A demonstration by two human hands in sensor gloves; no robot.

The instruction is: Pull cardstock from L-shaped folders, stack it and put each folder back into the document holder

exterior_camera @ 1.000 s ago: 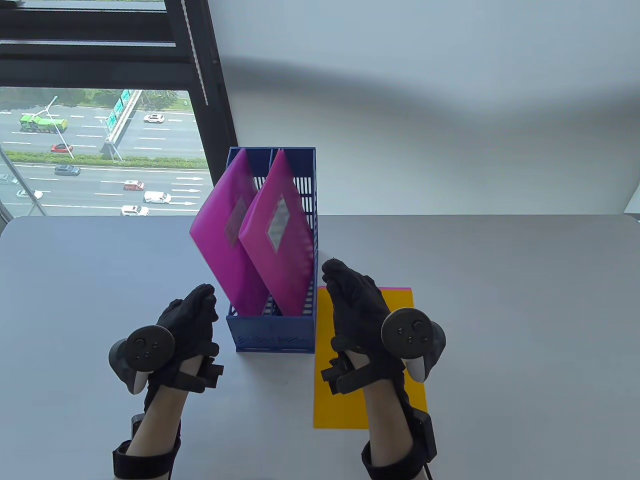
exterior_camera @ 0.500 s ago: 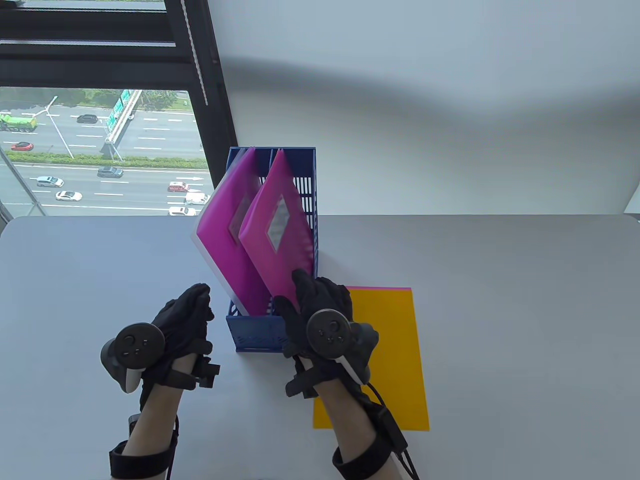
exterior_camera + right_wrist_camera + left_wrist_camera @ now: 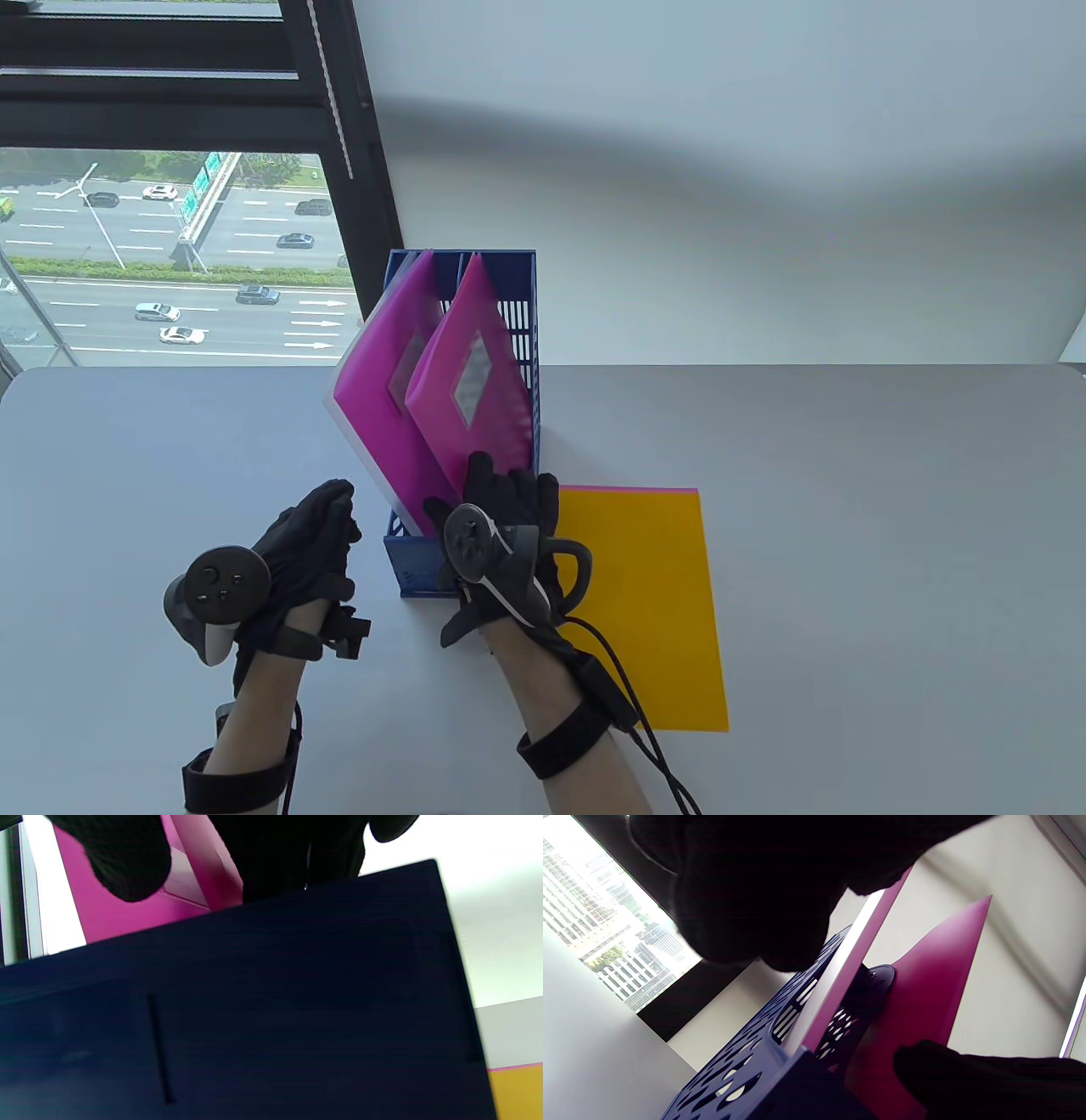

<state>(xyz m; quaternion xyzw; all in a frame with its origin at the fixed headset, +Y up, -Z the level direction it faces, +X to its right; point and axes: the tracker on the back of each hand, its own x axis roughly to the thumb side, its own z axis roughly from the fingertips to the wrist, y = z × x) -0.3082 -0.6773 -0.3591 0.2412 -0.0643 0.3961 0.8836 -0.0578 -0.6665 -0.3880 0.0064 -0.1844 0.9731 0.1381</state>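
Note:
A blue document holder [image 3: 424, 577] stands mid-table with two magenta L-shaped folders leaning left out of it. My right hand [image 3: 462, 492] is at the holder's near end. It pinches the lower edge of the right folder [image 3: 471, 382], thumb on the left and fingers on its face. The left folder [image 3: 382, 424] shows a pale edge [image 3: 848, 955]. My left hand [image 3: 339, 501] hangs loosely curled beside the holder's left wall and holds nothing. Yellow cardstock [image 3: 653, 611] lies flat right of the holder, with a pink sheet's edge [image 3: 632, 489] showing under it.
The holder's dark front wall [image 3: 254, 1005] fills the right wrist view. A window [image 3: 170, 255] and its black frame [image 3: 356, 170] rise behind the table's far left. The grey table [image 3: 891, 552] extends to the right of the cardstock.
My right hand has moved left off the yellow cardstock to the holder and taken the right folder's lower edge. The left folder has settled slightly. My left hand has drifted a little left.

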